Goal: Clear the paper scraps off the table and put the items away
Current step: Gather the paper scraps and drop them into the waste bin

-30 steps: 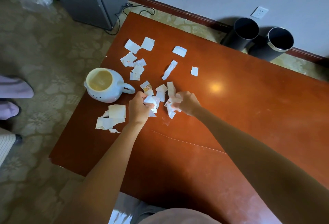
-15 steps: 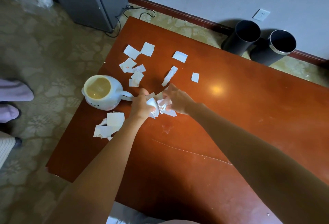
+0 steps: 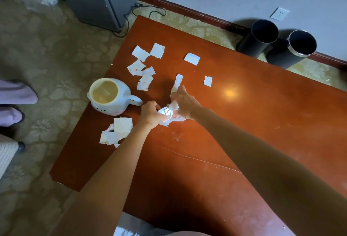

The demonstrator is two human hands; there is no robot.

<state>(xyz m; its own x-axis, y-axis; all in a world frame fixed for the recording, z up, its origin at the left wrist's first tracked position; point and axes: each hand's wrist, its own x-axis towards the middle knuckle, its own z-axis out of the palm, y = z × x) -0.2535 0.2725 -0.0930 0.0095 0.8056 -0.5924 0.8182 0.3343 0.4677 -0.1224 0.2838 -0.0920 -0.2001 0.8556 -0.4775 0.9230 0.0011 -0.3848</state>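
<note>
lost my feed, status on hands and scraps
Left hand and right hand both gripping gathered scraps. More loose scraps on table. Mug close by left hand.

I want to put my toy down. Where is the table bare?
The right side of the table, past the right hand, is bare. It is crowded on the left, around the mug and the paper scraps.

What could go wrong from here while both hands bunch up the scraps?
The left hand sits close to the mug; a nudge could tip it, and it looks full. The scrap pile near the table edge could slide off. The bundle that the right hand grips looks loose and may shed pieces.
</note>
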